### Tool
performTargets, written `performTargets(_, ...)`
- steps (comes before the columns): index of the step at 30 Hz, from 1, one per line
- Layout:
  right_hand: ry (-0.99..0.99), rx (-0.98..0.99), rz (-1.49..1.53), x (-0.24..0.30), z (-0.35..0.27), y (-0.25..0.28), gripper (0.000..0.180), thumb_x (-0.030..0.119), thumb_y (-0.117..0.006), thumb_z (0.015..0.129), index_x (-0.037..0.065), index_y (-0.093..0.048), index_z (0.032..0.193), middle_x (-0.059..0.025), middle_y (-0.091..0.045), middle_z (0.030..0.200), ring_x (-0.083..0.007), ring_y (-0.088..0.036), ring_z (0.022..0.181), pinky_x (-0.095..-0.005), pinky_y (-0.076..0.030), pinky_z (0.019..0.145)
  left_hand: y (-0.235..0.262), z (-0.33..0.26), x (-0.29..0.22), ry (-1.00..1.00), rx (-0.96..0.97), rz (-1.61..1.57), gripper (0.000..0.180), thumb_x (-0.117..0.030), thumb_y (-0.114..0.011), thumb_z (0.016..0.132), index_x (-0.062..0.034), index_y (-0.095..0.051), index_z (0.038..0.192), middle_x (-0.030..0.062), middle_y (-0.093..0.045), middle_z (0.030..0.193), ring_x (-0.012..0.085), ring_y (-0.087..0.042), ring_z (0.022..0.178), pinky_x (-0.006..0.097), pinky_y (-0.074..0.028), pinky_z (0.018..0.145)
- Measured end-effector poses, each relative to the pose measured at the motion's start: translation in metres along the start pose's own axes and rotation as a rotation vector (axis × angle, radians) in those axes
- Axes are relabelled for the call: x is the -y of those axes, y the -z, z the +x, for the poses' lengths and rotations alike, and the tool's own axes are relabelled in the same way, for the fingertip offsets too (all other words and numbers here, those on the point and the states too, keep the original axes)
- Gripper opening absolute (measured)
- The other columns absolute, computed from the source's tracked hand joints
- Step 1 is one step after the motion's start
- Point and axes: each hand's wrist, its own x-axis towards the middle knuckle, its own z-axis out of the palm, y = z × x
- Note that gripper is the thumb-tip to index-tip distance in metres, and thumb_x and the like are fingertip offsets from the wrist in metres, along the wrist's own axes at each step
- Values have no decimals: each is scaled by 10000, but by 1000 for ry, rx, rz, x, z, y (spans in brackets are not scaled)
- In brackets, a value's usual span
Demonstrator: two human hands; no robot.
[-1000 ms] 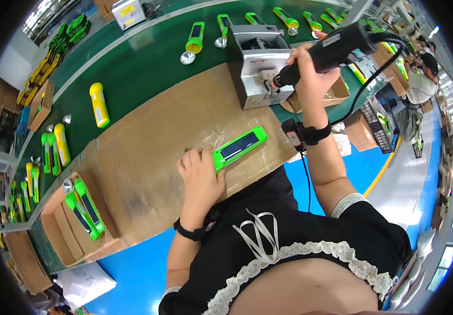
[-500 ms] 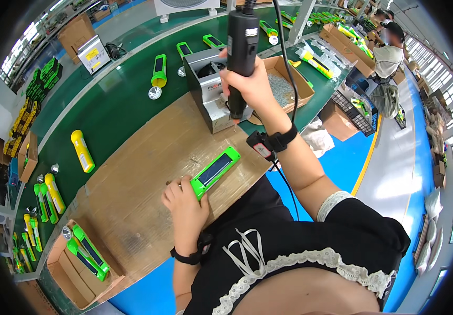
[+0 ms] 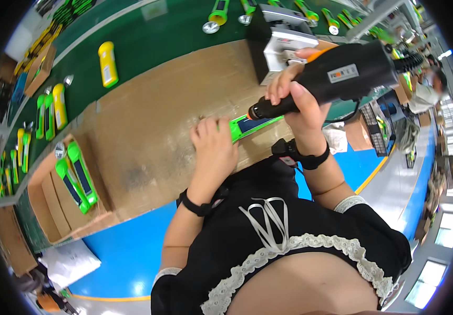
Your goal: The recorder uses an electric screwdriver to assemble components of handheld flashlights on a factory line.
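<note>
We see bright, even light, windows (image 3: 427, 282) glowing at lower right, straight lines bowing outward, a distant co-worker (image 3: 424, 100) blurred.

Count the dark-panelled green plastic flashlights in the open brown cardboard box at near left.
2 in the open brown cardboard box: the right green plastic flashlight lies nearer the box's right wall, the left green plastic flashlight beside it. Any underneath would be hidden.

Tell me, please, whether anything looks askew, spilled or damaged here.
Nothing looks spilled or askew: the left hand holds the green light beneath the black power tool. Only the cardboard sheet seems worn, with dark smudges.
</note>
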Motion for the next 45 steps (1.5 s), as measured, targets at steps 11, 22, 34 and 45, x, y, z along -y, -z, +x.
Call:
performTargets(11,-19,67,-13,-17,-11,-12,469,114,-563,830,20,-325,1224,-78,-491,675,-190,-522,566,-355,-472,588,-9,-8,3,-47,-90,-32,507,-123,-696,676,-1,-494,1125,174,-481,1054,347,-450,1025,488,-305,931)
performTargets(22,-175,119,97,-38,-9,-18,383,-34,-570,762,-18,-427,1117,-45,-565,707,-107,-552,603,-246,-460,564,-10,-2,5,-51,-70,-2,546,-111,-693,646,20,-486,1133,183,-481,1053,351,-453,1036,482,-306,934)
performTargets(34,-303,183,84,-45,-1,-21,400,21,-617,783,7,-398,1118,-65,-535,678,-138,-536,576,-278,-448,552,-4,3,2,-48,58,152,511,-83,-625,641,62,-462,1104,189,-481,1067,351,-441,1074,561,-257,993)
performTargets(45,66,-66,244,16,-4,43,575,49,-612,802,-23,-292,1275,-77,-539,714,-146,-522,614,-259,-436,597,20,43,2,113,341,681,493,-371,-676,679,20,-623,976,188,-561,1007,337,-468,1067,570,-239,1020)
